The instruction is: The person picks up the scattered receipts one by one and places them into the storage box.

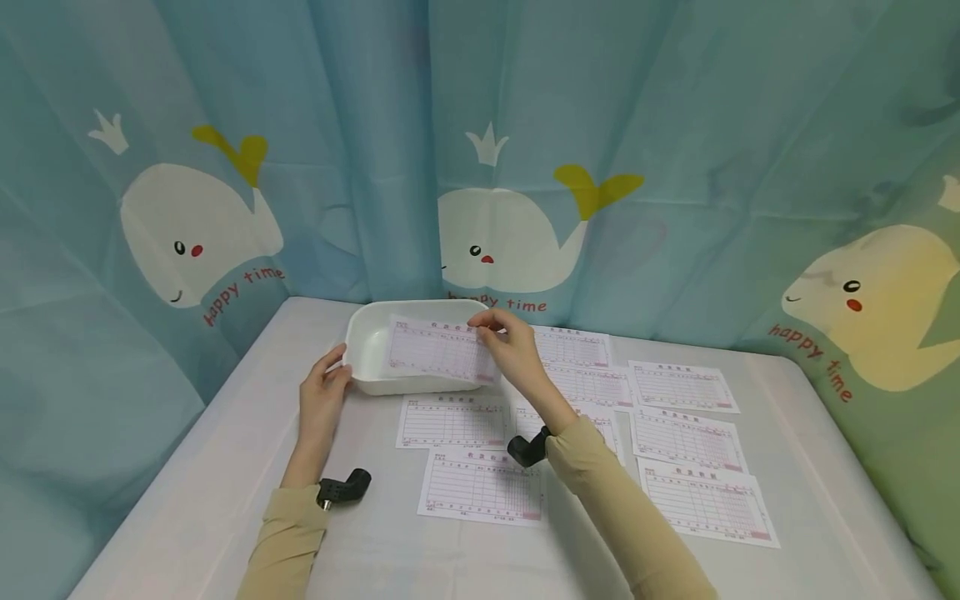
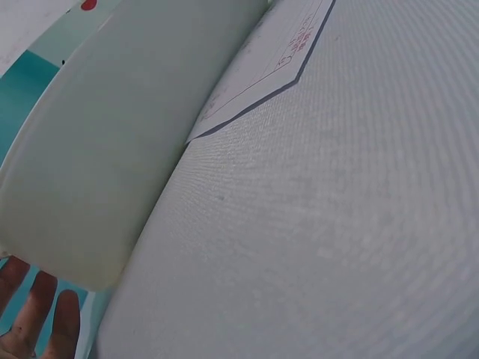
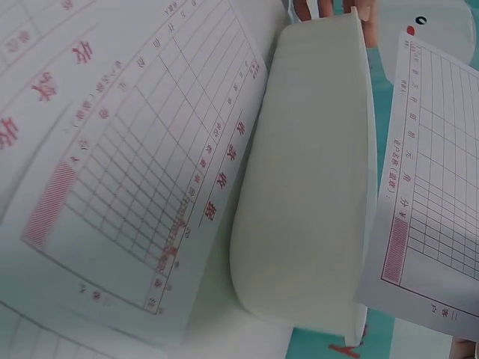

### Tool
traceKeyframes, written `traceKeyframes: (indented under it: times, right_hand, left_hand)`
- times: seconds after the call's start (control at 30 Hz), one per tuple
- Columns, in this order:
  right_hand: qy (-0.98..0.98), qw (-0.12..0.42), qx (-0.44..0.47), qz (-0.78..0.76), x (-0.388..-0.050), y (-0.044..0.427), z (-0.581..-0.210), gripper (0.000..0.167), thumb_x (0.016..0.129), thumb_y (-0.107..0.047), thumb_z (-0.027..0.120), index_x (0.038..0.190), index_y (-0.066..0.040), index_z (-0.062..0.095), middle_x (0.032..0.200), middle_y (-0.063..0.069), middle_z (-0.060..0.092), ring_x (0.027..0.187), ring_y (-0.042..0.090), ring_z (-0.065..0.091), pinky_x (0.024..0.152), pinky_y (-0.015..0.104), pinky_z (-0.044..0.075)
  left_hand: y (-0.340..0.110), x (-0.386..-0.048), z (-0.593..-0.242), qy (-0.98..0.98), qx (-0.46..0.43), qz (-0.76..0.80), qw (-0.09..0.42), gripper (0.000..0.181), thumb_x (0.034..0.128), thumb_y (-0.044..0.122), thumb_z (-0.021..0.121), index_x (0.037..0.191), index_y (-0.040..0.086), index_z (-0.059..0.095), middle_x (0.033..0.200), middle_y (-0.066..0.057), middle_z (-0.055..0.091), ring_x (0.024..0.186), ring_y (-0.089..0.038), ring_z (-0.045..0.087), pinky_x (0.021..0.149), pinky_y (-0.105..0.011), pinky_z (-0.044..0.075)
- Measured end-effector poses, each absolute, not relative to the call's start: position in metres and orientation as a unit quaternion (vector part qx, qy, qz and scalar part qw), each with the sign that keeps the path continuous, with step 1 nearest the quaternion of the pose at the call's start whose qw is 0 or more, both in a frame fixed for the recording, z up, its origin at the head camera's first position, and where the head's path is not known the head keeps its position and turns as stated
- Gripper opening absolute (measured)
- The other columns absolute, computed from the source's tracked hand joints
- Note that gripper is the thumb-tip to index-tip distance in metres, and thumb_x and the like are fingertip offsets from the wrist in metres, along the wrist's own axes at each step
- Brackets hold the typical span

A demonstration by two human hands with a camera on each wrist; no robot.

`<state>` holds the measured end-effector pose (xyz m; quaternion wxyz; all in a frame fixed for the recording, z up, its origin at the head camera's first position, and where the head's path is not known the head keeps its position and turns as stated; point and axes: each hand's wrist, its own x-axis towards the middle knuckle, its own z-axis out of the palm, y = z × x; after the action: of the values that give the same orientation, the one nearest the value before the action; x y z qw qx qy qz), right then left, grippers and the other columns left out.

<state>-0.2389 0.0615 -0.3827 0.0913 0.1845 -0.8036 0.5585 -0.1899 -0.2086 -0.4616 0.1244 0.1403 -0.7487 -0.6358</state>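
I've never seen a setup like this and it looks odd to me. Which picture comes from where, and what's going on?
There's no robot here, just a person's two bare hands. The wide picture comes from a camera on the head, looking forward and down. The other two come from cameras on the left and right wrists, so they look tilted.

On the white tabletop are a white tub and several printed slips, laid flat, some overlapping. The left hand touches the tub's left end. The right hand pinches one slip by its edge, over the tub. Behind hangs a curtain with whales.
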Motion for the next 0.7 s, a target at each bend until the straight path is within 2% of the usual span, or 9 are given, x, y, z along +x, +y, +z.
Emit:
traceKeyframes:
  times: [0.2, 0.7]
  right_hand:
    - [-0.807, 0.089, 0.187, 0.553, -0.255, 0.053, -0.387, 0.012, 0.093, -0.003, 0.058, 0.097, -0.005, 0.069, 0.101, 0.013, 0.069, 0.091, 0.021, 0.057, 0.073, 0.023, 0.044]
    - [-0.818, 0.076, 0.170, 0.544, -0.282, 0.032, -0.395, 0.013, 0.093, -0.004, 0.057, 0.098, -0.004, 0.068, 0.106, 0.012, 0.068, 0.093, 0.022, 0.056, 0.075, 0.023, 0.041]
  left_hand:
    - [-0.207, -0.191, -0.462, -0.747, 0.147, -0.637, 0.120, 0.044, 0.0985, 0.014, 0.050, 0.142, 0.015, 0.047, 0.144, -0.009, 0.049, 0.099, 0.004, 0.051, 0.077, 0.001, 0.044]
    - [-0.209, -0.190, -0.462, -0.751, 0.146, -0.632, 0.123, 0.044, 0.0985, 0.014, 0.050, 0.142, 0.016, 0.047, 0.146, -0.007, 0.047, 0.103, 0.002, 0.051, 0.078, 0.001, 0.043]
